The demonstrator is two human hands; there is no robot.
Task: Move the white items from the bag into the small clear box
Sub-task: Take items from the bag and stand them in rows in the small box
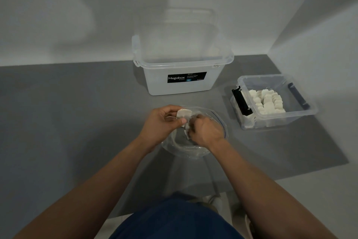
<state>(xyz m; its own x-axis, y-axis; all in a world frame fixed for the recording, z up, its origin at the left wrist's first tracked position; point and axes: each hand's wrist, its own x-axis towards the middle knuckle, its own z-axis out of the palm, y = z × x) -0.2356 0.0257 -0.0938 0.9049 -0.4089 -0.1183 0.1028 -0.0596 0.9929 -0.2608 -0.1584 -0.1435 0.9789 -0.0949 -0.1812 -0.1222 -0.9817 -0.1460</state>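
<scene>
Both hands meet over the open mouth of a clear zip bag (pixel 220 122): the left hand (pixel 164 122) pinches a white item (pixel 184 113) between thumb and curled fingers at the bag's rim, while the right hand (pixel 207 132), fingers curled down inside the bag, grips a second white item (pixel 187 132). Well off to the right of the right hand sits the small clear box (pixel 271 121), lidless, with a packed row of white items (pixel 269 103) between its dark latches. Beyond the hands stands a large translucent tub (pixel 180 88) with a black label (pixel 187 77); its contents cannot be made out.
</scene>
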